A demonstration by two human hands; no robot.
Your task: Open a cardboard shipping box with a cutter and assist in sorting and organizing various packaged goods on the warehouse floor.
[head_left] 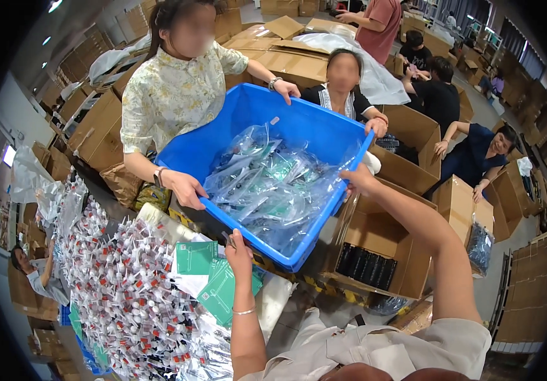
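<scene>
A large blue plastic bin (pixel 308 120) is held up in front of me, tilted, with clear plastic bags (pixel 267 174) and green printed sheets inside. My right hand (pixel 359 179) grips its right rim. Close to the bin's near-left edge is my left hand (pixel 240 251), fingers closed beside a small dark object I cannot make out. A person in a patterned shirt holds the bin with one hand (pixel 184 188) on the left rim and the other at the far side. Another person's hand (pixel 377 124) is at the far right corner.
Green booklets (pixel 220 293) lie below my left hand. At left rises a big heap of small white-and-red bagged pieces (pixel 127 292). An open carton (pixel 391 225) with black parts (pixel 366 265) stands at right. More cartons and several people surround the area.
</scene>
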